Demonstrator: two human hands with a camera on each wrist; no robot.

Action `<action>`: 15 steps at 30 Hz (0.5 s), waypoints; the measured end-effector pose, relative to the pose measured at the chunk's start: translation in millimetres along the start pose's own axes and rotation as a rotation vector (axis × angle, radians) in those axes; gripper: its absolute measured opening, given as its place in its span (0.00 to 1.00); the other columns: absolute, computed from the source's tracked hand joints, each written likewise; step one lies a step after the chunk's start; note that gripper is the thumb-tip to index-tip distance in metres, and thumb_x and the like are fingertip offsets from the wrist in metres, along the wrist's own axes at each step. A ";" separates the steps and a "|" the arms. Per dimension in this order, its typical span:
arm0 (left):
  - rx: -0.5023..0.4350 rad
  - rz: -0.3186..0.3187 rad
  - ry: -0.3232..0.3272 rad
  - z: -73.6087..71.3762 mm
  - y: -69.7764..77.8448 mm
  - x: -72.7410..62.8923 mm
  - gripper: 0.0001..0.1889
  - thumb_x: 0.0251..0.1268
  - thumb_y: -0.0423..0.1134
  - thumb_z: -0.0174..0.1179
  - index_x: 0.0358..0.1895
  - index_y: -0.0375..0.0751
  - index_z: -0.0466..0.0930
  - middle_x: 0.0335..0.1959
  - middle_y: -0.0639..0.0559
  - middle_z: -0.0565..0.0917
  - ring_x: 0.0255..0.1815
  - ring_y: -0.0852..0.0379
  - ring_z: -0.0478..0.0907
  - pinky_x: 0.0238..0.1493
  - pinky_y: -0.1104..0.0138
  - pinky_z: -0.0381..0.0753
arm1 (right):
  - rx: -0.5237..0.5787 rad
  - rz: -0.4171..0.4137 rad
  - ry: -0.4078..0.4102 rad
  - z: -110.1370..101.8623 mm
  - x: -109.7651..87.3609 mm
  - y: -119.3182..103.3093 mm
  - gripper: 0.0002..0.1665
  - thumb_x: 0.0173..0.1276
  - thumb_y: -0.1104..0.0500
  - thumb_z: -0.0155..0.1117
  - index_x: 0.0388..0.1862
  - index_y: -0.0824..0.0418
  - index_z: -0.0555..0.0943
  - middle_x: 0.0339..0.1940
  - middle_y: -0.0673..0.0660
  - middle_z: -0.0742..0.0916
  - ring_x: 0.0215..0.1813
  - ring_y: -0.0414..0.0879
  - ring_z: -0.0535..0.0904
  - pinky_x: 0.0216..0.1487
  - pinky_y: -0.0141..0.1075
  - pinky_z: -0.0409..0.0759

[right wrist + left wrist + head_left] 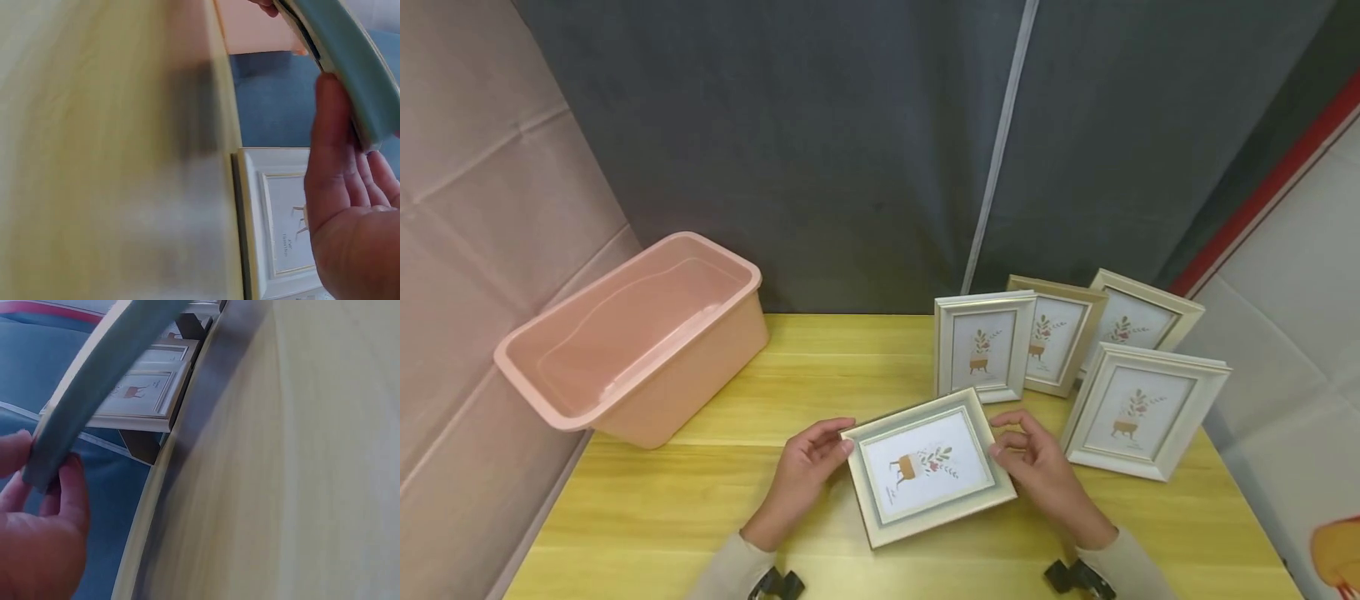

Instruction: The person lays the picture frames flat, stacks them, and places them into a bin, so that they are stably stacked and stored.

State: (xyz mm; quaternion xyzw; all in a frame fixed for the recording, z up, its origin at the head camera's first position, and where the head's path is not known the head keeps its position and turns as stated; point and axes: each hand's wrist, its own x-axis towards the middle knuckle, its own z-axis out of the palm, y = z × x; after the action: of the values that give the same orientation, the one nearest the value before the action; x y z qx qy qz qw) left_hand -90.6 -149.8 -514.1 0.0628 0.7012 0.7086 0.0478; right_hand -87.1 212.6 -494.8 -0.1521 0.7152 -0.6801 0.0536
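A picture frame [931,463] with a cream and grey-green border is held tilted above the table, its plant picture turned sideways. At its left end my left hand [811,468] pinches the edge between thumb and fingers; the left wrist view shows that hand [47,519] gripping one end of the thick frame side [94,394]. My right hand [1037,462] holds the opposite end, and in the right wrist view its fingers [331,119] are against the frame's edge [350,62]. The fingers behind the frame are partly hidden.
Several other picture frames stand upright at the right: a white one [943,358], a tan one [1078,333], a cream one [1183,312] at the back and a white one [1157,468] nearer me. A pink plastic bin [662,400] sits at the left on the wooden table [700,500]. Behind is a dark curtain [775,150].
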 end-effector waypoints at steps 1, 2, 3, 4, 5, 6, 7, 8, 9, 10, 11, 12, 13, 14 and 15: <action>0.015 -0.019 0.030 0.0 0.0 1.2 0.18 0.73 0.35 0.67 0.63 0.34 0.83 0.60 0.46 0.87 0.54 0.63 0.85 0.54 0.72 0.86 | -0.039 0.016 -0.005 0.4 -0.4 2.2 0.20 0.79 0.70 0.59 0.66 0.69 0.70 0.35 0.51 0.89 0.20 0.30 0.70 0.18 0.32 0.73; 0.027 -0.030 0.051 -0.3 -0.7 2.6 0.18 0.73 0.35 0.68 0.62 0.34 0.83 0.60 0.43 0.87 0.54 0.62 0.85 0.54 0.72 0.87 | -0.059 0.030 -0.014 0.8 -0.8 4.5 0.22 0.79 0.69 0.59 0.68 0.67 0.70 0.35 0.52 0.89 0.19 0.30 0.66 0.18 0.32 0.71; 0.031 -0.043 0.069 -0.3 -1.3 4.0 0.18 0.72 0.35 0.68 0.62 0.34 0.83 0.59 0.40 0.87 0.54 0.61 0.85 0.53 0.72 0.87 | -0.089 0.051 -0.015 1.1 -1.1 6.4 0.24 0.79 0.67 0.60 0.71 0.65 0.70 0.35 0.54 0.89 0.18 0.30 0.64 0.16 0.32 0.69; 0.038 -0.056 0.087 -0.2 -2.4 5.5 0.18 0.72 0.35 0.69 0.61 0.34 0.83 0.58 0.39 0.87 0.54 0.61 0.86 0.53 0.72 0.87 | -0.119 0.070 -0.014 1.4 -1.4 8.0 0.26 0.79 0.66 0.61 0.73 0.62 0.70 0.36 0.56 0.90 0.18 0.30 0.64 0.17 0.32 0.69; 0.041 -0.067 0.101 0.0 -3.5 7.1 0.17 0.71 0.35 0.70 0.60 0.35 0.84 0.57 0.39 0.87 0.54 0.60 0.86 0.53 0.71 0.87 | -0.135 0.088 -0.017 1.7 -1.5 9.3 0.28 0.79 0.65 0.62 0.75 0.60 0.69 0.37 0.58 0.89 0.18 0.30 0.64 0.17 0.31 0.69; 0.043 -0.077 0.114 0.4 -4.3 8.6 0.17 0.71 0.35 0.70 0.59 0.36 0.84 0.56 0.39 0.87 0.53 0.59 0.87 0.52 0.71 0.87 | -0.154 0.103 -0.018 2.0 -1.5 10.7 0.30 0.79 0.64 0.63 0.77 0.57 0.68 0.38 0.59 0.89 0.17 0.31 0.63 0.16 0.31 0.69; 0.049 -0.086 0.126 0.8 -5.2 10.2 0.16 0.70 0.35 0.71 0.58 0.36 0.84 0.55 0.39 0.88 0.53 0.58 0.87 0.52 0.71 0.88 | -0.168 0.114 -0.022 2.5 -1.4 12.0 0.32 0.79 0.63 0.64 0.79 0.55 0.67 0.39 0.61 0.89 0.17 0.30 0.61 0.15 0.30 0.67; 0.057 -0.094 0.136 1.3 -5.9 11.7 0.16 0.70 0.35 0.71 0.58 0.37 0.84 0.54 0.39 0.88 0.53 0.57 0.87 0.52 0.71 0.88 | -0.179 0.120 -0.033 2.7 -1.3 13.0 0.34 0.79 0.63 0.64 0.80 0.54 0.66 0.40 0.62 0.89 0.16 0.30 0.61 0.15 0.30 0.67; 0.068 -0.099 0.144 1.8 -6.5 13.1 0.16 0.70 0.35 0.71 0.57 0.37 0.84 0.54 0.40 0.88 0.53 0.56 0.87 0.52 0.71 0.88 | -0.187 0.125 -0.044 3.0 -1.2 13.8 0.36 0.79 0.62 0.64 0.82 0.52 0.64 0.41 0.63 0.89 0.16 0.30 0.61 0.14 0.30 0.67; 0.083 -0.108 0.152 2.2 -7.1 14.3 0.16 0.69 0.35 0.71 0.57 0.38 0.85 0.53 0.40 0.88 0.52 0.56 0.87 0.52 0.71 0.88 | -0.191 0.126 -0.060 3.2 -0.9 14.7 0.38 0.79 0.62 0.64 0.83 0.51 0.62 0.42 0.64 0.88 0.16 0.30 0.61 0.14 0.31 0.68; 0.097 -0.116 0.157 2.4 -7.8 15.5 0.16 0.69 0.36 0.71 0.57 0.38 0.85 0.53 0.41 0.89 0.52 0.55 0.88 0.51 0.71 0.88 | -0.189 0.128 -0.076 3.4 -0.6 15.5 0.40 0.80 0.62 0.63 0.85 0.50 0.60 0.42 0.64 0.88 0.16 0.30 0.61 0.14 0.31 0.68; 0.112 -0.124 0.161 2.4 -8.2 16.5 0.16 0.70 0.36 0.72 0.57 0.38 0.85 0.52 0.42 0.89 0.52 0.55 0.88 0.51 0.71 0.88 | -0.193 0.130 -0.091 3.7 -0.3 16.1 0.41 0.80 0.61 0.63 0.86 0.49 0.59 0.41 0.65 0.88 0.16 0.30 0.61 0.14 0.31 0.68; 0.128 -0.133 0.162 2.3 -8.7 17.5 0.16 0.70 0.37 0.72 0.57 0.39 0.85 0.52 0.43 0.89 0.52 0.54 0.88 0.50 0.71 0.88 | -0.195 0.134 -0.105 3.9 0.1 16.7 0.42 0.80 0.60 0.63 0.87 0.48 0.57 0.41 0.65 0.87 0.16 0.30 0.61 0.14 0.31 0.68; 0.139 -0.143 0.159 2.0 -9.0 18.3 0.16 0.69 0.37 0.72 0.58 0.40 0.85 0.52 0.43 0.89 0.52 0.53 0.88 0.50 0.71 0.88 | -0.202 0.139 -0.114 4.0 0.5 17.0 0.43 0.81 0.60 0.63 0.87 0.47 0.56 0.40 0.64 0.87 0.15 0.31 0.62 0.14 0.31 0.69; 0.152 -0.153 0.154 1.4 -9.3 18.9 0.17 0.69 0.38 0.72 0.58 0.40 0.85 0.53 0.44 0.89 0.53 0.52 0.88 0.50 0.71 0.88 | -0.209 0.146 -0.121 4.3 0.9 17.3 0.43 0.81 0.59 0.63 0.87 0.46 0.55 0.40 0.64 0.87 0.16 0.31 0.62 0.14 0.31 0.69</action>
State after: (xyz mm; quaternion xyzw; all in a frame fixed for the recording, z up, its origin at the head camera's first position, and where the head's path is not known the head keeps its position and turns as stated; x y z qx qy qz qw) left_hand -109.3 -145.4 -523.0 -0.0420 0.7571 0.6505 0.0431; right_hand -89.2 208.8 -512.1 -0.1451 0.7867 -0.5859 0.1298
